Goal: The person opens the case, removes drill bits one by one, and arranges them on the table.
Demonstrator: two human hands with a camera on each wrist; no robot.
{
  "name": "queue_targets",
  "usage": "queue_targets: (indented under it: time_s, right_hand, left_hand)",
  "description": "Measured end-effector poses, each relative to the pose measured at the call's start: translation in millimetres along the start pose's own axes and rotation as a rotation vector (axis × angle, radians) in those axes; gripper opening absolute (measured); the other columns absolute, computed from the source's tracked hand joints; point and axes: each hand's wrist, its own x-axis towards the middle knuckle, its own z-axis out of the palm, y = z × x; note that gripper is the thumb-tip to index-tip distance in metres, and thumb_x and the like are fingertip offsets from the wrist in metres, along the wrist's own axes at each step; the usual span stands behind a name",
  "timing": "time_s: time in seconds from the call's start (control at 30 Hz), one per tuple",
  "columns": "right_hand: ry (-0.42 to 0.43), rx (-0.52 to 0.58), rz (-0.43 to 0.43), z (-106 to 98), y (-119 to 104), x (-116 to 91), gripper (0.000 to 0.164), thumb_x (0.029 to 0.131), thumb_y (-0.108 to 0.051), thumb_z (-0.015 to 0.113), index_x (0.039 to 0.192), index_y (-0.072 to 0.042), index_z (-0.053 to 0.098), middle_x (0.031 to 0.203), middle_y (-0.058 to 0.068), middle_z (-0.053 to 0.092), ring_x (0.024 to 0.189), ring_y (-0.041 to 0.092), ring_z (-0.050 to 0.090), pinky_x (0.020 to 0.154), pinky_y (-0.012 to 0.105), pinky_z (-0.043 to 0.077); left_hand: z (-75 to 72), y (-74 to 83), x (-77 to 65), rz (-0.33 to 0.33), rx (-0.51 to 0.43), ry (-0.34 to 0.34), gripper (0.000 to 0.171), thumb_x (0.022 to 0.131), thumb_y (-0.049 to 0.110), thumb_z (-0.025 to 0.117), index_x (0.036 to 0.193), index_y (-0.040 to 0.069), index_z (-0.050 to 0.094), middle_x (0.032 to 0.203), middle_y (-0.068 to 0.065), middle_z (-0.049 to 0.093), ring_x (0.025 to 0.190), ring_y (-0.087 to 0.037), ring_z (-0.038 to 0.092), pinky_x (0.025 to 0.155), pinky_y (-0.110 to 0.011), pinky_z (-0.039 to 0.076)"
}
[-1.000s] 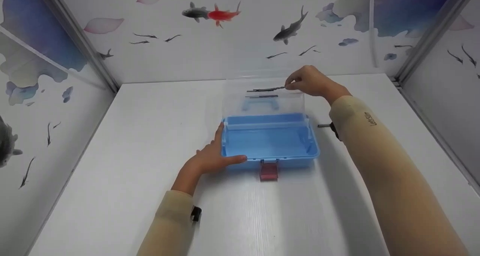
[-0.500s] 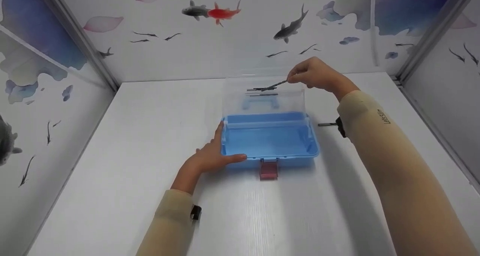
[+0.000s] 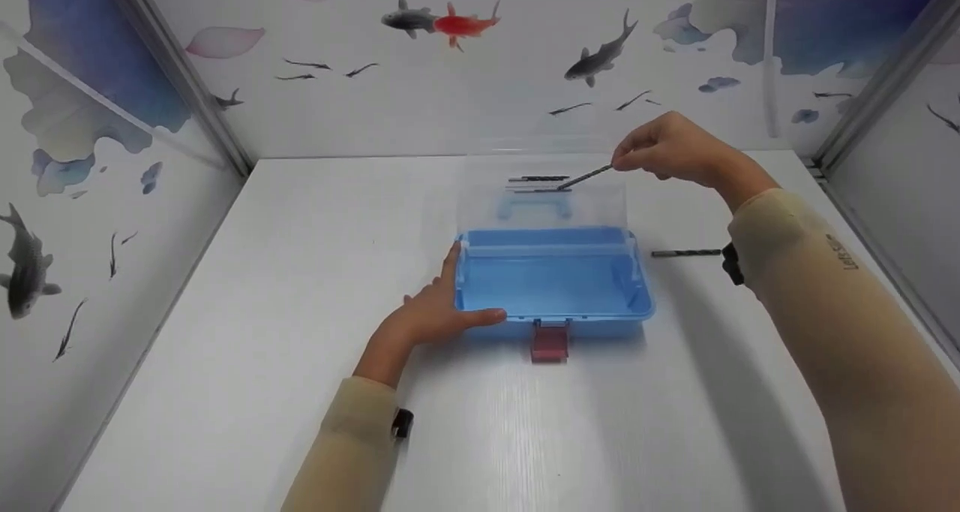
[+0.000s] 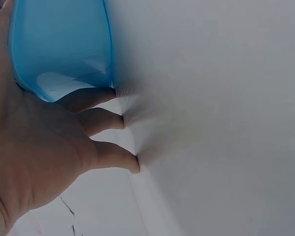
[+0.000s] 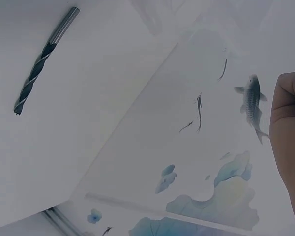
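A blue box stands with its clear lid swung back behind it. My left hand rests against its front left corner, thumb along the front rim, index finger along the side. In the left wrist view, other fingertips of that hand touch the table, fingers nearly straight. Behind the box, my right hand pinches a slim drill bit by one end, and it slants down left over the lid. Several thin drill bits lie on the lid, side by side.
A thicker drill bit lies on the white table, right of the box and beneath the right forearm; the right wrist view shows it close. A red latch hangs on the box's front. Printed panels wall in the table.
My right hand has drawn back to the right and slightly up, lifting one end of the drill bit from the others. The left hand stays on the box; the whole view has shifted slightly.
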Motion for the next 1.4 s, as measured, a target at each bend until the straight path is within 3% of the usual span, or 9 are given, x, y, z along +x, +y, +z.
queue_targets:
  time_s: [0.07, 0.2, 0.5, 0.63, 0.7, 0.8, 1.23, 1.4]
  right_hand:
    - [0.013, 0.012, 0.003, -4.1, 3.0, -7.6, 0.035, 0.101, -0.046, 0.072, 0.12, -0.017, 0.08, 0.111, -0.005, 0.069, 0.091, 0.017, 0.053, 0.076, 0.031, 0.051]
    - [0.034, 0.038, 0.012, -8.3, 12.4, -21.4, 0.036, 0.1, -0.047, 0.073, 0.121, -0.018, 0.08, 0.114, -0.006, 0.07, 0.096, 0.018, 0.055, 0.077, 0.028, 0.052]
    - [0.094, 0.077, 0.048, -6.4, 38.4, -42.4, 0.031, 0.1, -0.044, 0.075, 0.116, -0.018, 0.08, 0.076, -0.008, 0.054, 0.08, 0.018, 0.054, 0.077, 0.031, 0.05]
    - [0.105, 0.092, 0.045, -6.2, 49.9, -50.0, 0.031, 0.1, -0.043, 0.074, 0.117, -0.016, 0.08, 0.098, -0.012, 0.07, 0.094, 0.015, 0.062, 0.081, 0.023, 0.054]
    - [0.101, 0.097, 0.042, -5.4, 56.4, -53.6, 0.032, 0.101, -0.042, 0.073, 0.117, -0.015, 0.08, 0.112, -0.013, 0.073, 0.105, 0.014, 0.064, 0.084, 0.019, 0.055]
    - [0.091, 0.112, 0.041, -2.8, 67.8, -58.2, 0.034, 0.103, -0.042, 0.071, 0.12, -0.014, 0.078, 0.117, -0.01, 0.072, 0.112, 0.012, 0.065, 0.087, 0.018, 0.054]
    - [0.071, 0.073, 0.121, 5.7, 132.1, -78.3, 0.041, 0.106, -0.045, 0.065, 0.13, -0.013, 0.074, 0.121, -0.018, 0.065, 0.104, 0.006, 0.065, 0.088, 0.017, 0.051]
    - [0.068, 0.105, 0.138, 11.5, 146.0, -86.3, 0.035, 0.107, -0.039, 0.064, 0.125, -0.011, 0.074, 0.082, -0.009, 0.054, 0.081, 0.013, 0.052, 0.081, 0.023, 0.048]
  left_hand:
    - [-0.1, 0.8, 0.9, 0.006, -0.003, 0.002, 0.138, 0.077, 0.081, 0.073, 0.171, 0.031, -0.015, 0.178, -0.013, 0.024, 0.164, -0.04, 0.026, 0.125, -0.08, 0.007]
    - [0.0, 0.6, 1.0, 0.005, -0.003, -0.008, 0.139, 0.076, 0.082, 0.073, 0.17, 0.031, -0.016, 0.178, -0.013, 0.023, 0.165, -0.04, 0.025, 0.125, -0.08, 0.007]
    - [-1.4, -0.5, -0.4, 0.013, 0.004, -0.008, 0.14, 0.076, 0.081, 0.074, 0.17, 0.03, -0.017, 0.178, -0.013, 0.024, 0.164, -0.041, 0.026, 0.125, -0.081, 0.007]
    - [-1.4, 0.7, -0.2, 0.015, -0.005, -0.015, 0.139, 0.077, 0.081, 0.074, 0.17, 0.031, -0.016, 0.178, -0.013, 0.024, 0.165, -0.041, 0.022, 0.125, -0.08, 0.007]
    - [-1.5, 0.8, -0.3, 0.016, -0.009, -0.021, 0.139, 0.077, 0.081, 0.074, 0.17, 0.031, -0.016, 0.178, -0.013, 0.025, 0.165, -0.041, 0.022, 0.125, -0.08, 0.007]
    - [-2.7, 0.2, -1.2, 0.014, -0.003, -0.034, 0.139, 0.077, 0.081, 0.073, 0.17, 0.031, -0.017, 0.177, -0.013, 0.026, 0.165, -0.041, 0.022, 0.125, -0.081, 0.008]
    - [-7.9, -1.8, -4.2, 0.028, 0.029, -0.053, 0.138, 0.079, 0.084, 0.071, 0.17, 0.031, -0.019, 0.178, -0.014, 0.024, 0.166, -0.04, 0.02, 0.124, -0.081, 0.009]
    - [-6.2, -3.1, -3.5, 0.033, 0.021, -0.055, 0.138, 0.078, 0.085, 0.071, 0.169, 0.033, -0.019, 0.179, -0.012, 0.022, 0.166, -0.04, 0.018, 0.124, -0.082, 0.009]
